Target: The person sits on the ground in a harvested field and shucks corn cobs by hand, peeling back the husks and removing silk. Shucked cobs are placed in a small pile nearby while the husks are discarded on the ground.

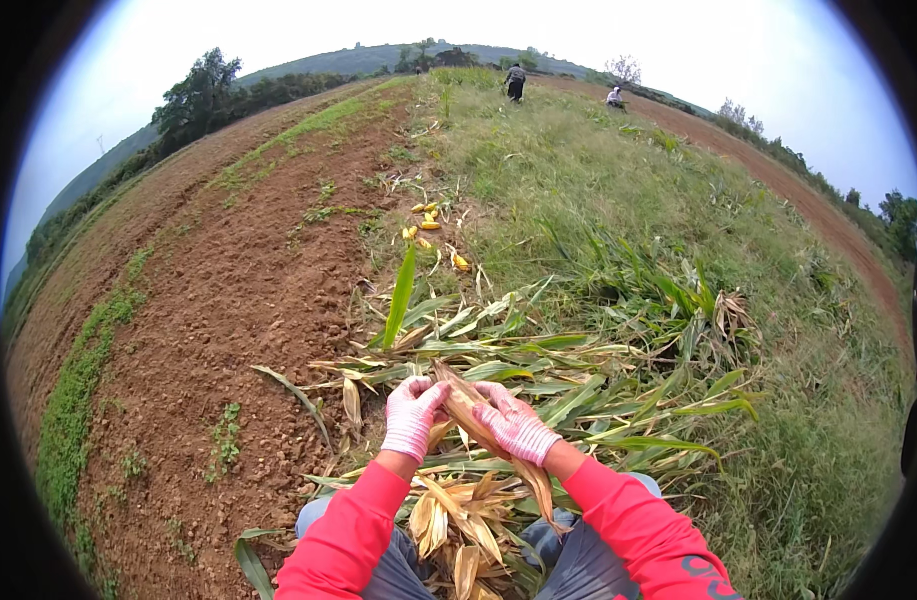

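Both my hands wear pink-and-white striped knit gloves and hold one ear of corn in its dry brown husk (466, 409). My left hand (413, 416) pinches the husk near its upper end. Around the ear's middle, my right hand (514, 424) is closed, and loose husk trails down below it. Whether kernels show under my fingers I cannot tell. Under and beyond the hands lie cut corn stalks with green leaves (571, 375). Dry stripped husks (466, 517) are heaped between my knees. Farther off, several husked yellow corn cobs (430, 224) rest on the ground.
Bare brown soil (225, 322) stretches along the left, with low weeds. Tall grass (623, 195) grows on the right, and a leafy stalk clump (698, 307) stands at the near right. One person (515, 82) stands far off; another (615, 97) is low down farther right.
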A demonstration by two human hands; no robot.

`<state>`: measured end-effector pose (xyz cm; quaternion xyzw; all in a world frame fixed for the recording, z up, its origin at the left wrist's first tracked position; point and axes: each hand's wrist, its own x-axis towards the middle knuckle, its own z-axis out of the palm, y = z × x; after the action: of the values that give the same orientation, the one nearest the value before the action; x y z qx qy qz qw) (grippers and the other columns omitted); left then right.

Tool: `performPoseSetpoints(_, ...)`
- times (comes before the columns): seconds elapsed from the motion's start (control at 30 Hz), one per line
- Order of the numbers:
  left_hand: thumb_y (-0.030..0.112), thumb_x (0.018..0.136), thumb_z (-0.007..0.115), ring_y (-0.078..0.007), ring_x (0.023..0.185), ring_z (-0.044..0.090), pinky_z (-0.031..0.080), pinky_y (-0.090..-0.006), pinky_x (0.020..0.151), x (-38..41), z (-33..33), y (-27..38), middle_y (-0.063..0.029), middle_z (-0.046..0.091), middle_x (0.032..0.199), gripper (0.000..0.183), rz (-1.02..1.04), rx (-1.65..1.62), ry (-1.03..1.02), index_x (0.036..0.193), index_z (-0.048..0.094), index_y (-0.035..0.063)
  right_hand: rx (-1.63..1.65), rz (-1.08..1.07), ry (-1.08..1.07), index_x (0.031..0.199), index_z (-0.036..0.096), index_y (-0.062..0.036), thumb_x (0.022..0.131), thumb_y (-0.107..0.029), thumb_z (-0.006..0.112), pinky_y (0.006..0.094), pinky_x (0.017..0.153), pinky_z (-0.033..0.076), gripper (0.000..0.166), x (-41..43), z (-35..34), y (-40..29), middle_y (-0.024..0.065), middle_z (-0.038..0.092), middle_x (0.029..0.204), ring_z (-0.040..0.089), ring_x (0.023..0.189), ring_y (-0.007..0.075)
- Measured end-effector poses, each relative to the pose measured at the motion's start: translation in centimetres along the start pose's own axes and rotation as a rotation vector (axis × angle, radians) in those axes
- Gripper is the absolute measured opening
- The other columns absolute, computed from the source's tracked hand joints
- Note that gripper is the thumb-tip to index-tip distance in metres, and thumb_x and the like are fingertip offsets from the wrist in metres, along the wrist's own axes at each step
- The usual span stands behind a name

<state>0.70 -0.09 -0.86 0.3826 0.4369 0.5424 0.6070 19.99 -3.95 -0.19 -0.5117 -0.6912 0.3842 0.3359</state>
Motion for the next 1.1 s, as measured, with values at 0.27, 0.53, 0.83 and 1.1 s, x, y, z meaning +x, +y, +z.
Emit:
performPoseSetpoints(0.27, 0.005, 0.094, 0.064, -0.0193, 0.076, 0.066, 0.06, -0.0332, 0.068, 0.0, -0.1, -2.7, -0.0062, 0.064, 0.09, 0.011, -0.202, -0.553, 0.111, 0.098, 0.054, 0.0062, -0.21, -0.063, 0.283, 0.14, 0.047, -0.0098, 0.086, -0.058, 0.065, 0.0432, 0.105, 0.041, 0.075, 0.0, 1.3, -0.5, 0.0175, 0.052, 0.135, 0.051, 0.124, 0.0346)
performPoseSetpoints(0.53, 0.0, 0.095, 0.059, -0.0258, 0.082, 0.067, 0.062, -0.0393, 0.076, -1.2, 1.2, -2.2, -0.0107, 0.064, 0.094, 0.012, -0.09, -0.622, 0.074, 0.103, 0.052, 0.0029, -0.27, -0.215, 0.438, 0.137, 0.051, -0.006, 0.09, -0.031, 0.07, 0.0401, 0.103, 0.044, 0.056, 0.3, 1.4, 0.7, 0.017, 0.06, 0.124, 0.056, 0.117, 0.0301)
performPoseSetpoints(0.83, 0.0, 0.091, 0.063, -0.028, 0.094, 0.069, 0.061, -0.0423, 0.087, -1.9, 0.7, -1.7, -0.0132, 0.067, 0.103, 0.009, -0.182, -0.665, -0.302, 0.097, 0.057, 0.0024, 0.557, -0.076, 0.211, 0.146, 0.035, -0.0028, 0.097, -0.032, 0.064, 0.0344, 0.104, 0.043, 0.064, 0.9, 1.8, 0.9, 0.0146, 0.053, 0.135, 0.052, 0.124, 0.0216)
performPoseSetpoints(1.1, 0.003, 0.087, 0.07, -0.0303, 0.102, 0.067, 0.058, -0.0477, 0.091, -3.1, 2.1, 0.2, -0.0147, 0.066, 0.102, 0.018, -0.232, -0.588, -0.688, 0.1, 0.057, 0.005, 1.036, 0.031, 0.198, 0.13, 0.05, -0.0037, 0.098, -0.052, 0.054, 0.0331, 0.088, 0.053, 0.058, 0.4, 1.2, 1.4, 0.014, 0.063, 0.115, 0.064, 0.098, 0.0202)
